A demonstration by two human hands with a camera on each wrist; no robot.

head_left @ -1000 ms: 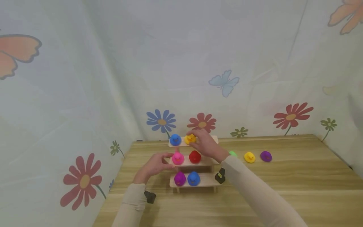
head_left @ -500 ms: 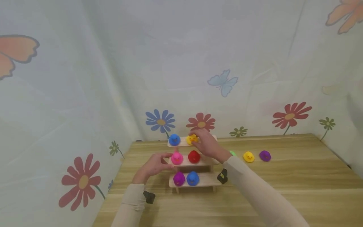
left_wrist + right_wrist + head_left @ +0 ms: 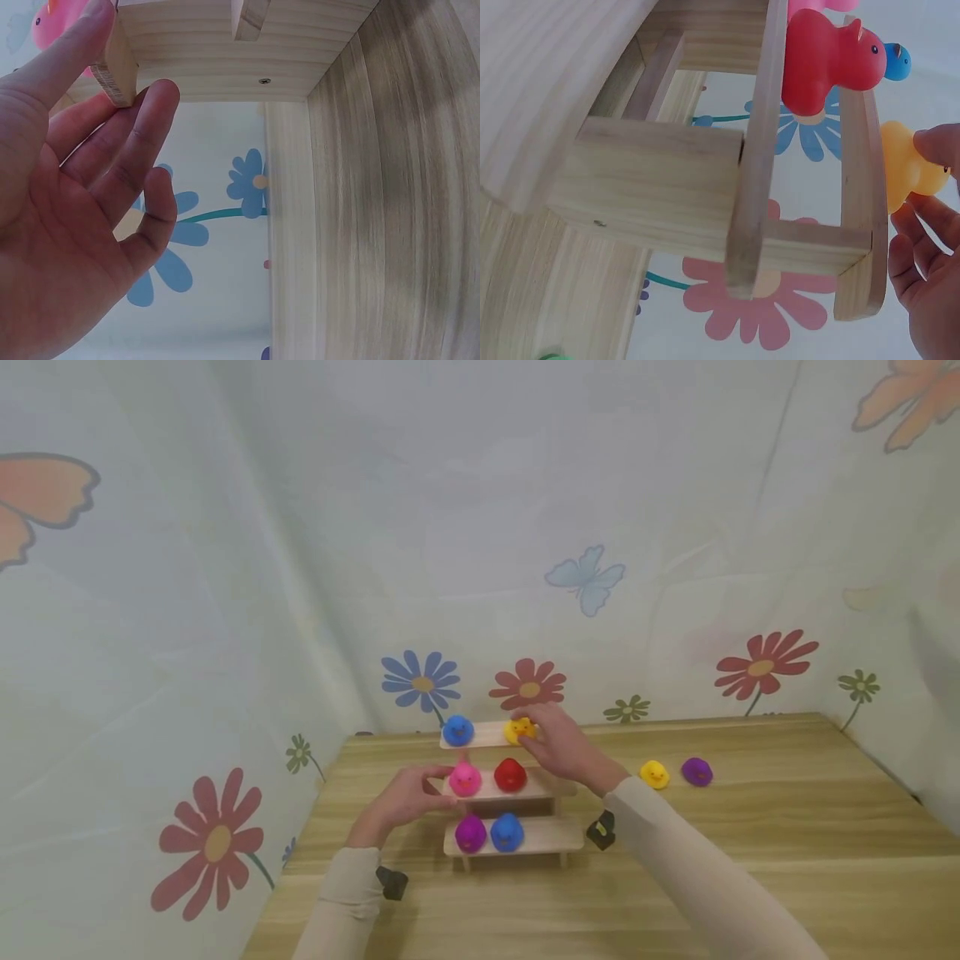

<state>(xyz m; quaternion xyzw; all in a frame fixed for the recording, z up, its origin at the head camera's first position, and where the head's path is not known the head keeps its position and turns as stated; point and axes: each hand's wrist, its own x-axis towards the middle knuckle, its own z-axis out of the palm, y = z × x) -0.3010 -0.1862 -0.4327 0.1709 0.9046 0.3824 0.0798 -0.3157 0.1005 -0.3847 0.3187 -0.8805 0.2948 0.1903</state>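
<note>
A three-tier wooden stand [image 3: 551, 836] holds small toy ducks. My right hand [image 3: 564, 745] pinches a yellow duck [image 3: 515, 732] on the top tier; in the right wrist view the thumb and fingers press either side of the yellow duck [image 3: 901, 166]. A blue duck [image 3: 457, 731] sits at that tier's left end. My left hand [image 3: 405, 796] holds the left end of the middle tier, thumb above and fingers below, beside a pink duck [image 3: 465, 779]. Right of the pink one sits a red duck [image 3: 511, 775]. On the bottom tier are a purple duck [image 3: 471, 833] and another blue duck [image 3: 507, 832].
To the right on the wooden table [image 3: 787, 843] lie a second yellow duck [image 3: 655, 774] and a dark purple duck [image 3: 697, 772]. A green thing [image 3: 555, 357] shows at the bottom edge of the right wrist view. A flower-printed curtain [image 3: 450, 527] hangs behind the table.
My right hand has slid the yellow duck rightward along the top tier, away from the blue duck. The green thing on the table is now hidden behind my right arm. My left hand stays put.
</note>
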